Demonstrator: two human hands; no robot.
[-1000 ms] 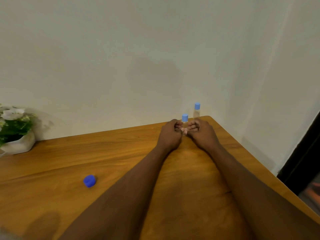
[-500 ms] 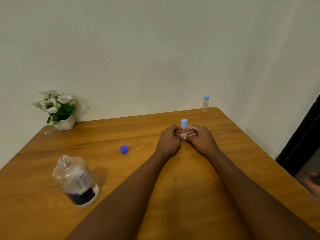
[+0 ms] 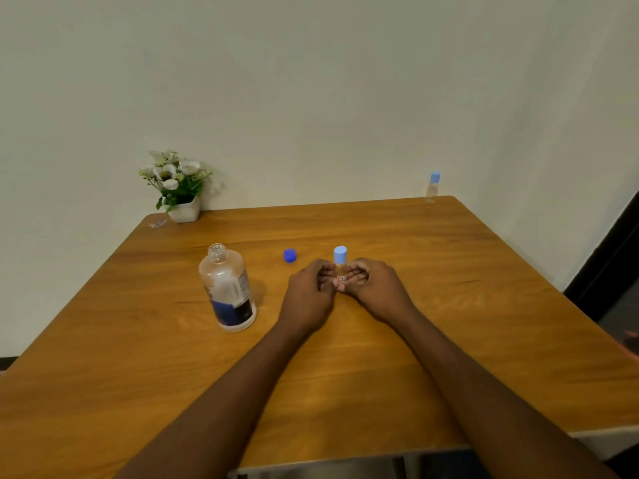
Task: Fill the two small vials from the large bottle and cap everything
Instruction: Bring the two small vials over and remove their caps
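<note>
A small clear vial (image 3: 340, 267) with a pale blue cap stands upright near the middle of the wooden bench (image 3: 449, 271), the curled fingers of the left hand (image 3: 307, 292) and the right hand (image 3: 375, 288) closed around its lower body. The fingers hide most of the glass, so any liquid level cannot be read; a small label shows between them. Left of the vial stands the large clear bottle (image 3: 228, 288), uncapped, with a dark blue label. Its blue cap (image 3: 289, 255) lies between bottle and vial. A second capped vial (image 3: 433, 186) stands well behind, at the bench's far edge. White potted flowers (image 3: 178, 184) sit far behind the bottle.
</note>
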